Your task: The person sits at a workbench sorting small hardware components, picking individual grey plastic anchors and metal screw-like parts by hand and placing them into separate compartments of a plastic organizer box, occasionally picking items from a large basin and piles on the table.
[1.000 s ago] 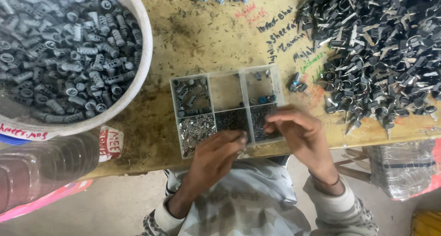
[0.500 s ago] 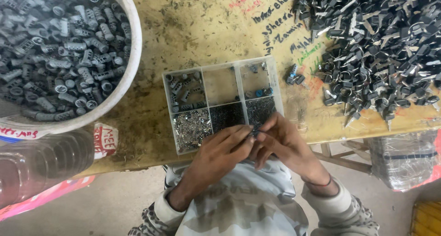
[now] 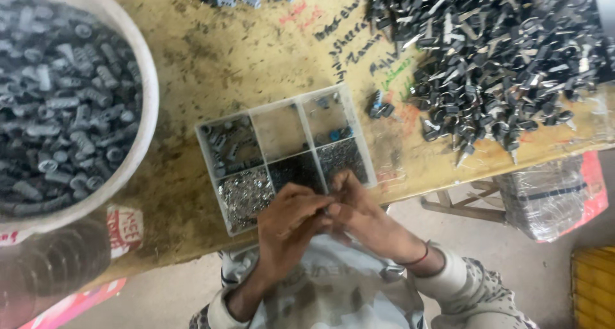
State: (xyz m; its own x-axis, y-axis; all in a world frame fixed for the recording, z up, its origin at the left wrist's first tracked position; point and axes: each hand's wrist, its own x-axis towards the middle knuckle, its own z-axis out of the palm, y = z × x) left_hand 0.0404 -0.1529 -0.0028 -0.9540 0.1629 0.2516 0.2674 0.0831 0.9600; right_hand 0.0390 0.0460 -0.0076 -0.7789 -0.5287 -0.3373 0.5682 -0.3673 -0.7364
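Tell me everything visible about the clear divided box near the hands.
The clear plastic box has six compartments in two rows and lies flat, slightly turned, near the wooden table's front edge. It holds grey ribbed pieces, a few blue-grey bits, shiny small metal parts and dark small parts; one compartment looks empty. Both hands meet just over its near edge; contact is unclear.

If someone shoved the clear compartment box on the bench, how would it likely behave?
The compartment box looks like thin plastic, so probably light and easy to slide on the wooden bench. It sits near the bench edge, so a push toward the hands could tip it off. With no lid visible, its small loose parts would likely spill.
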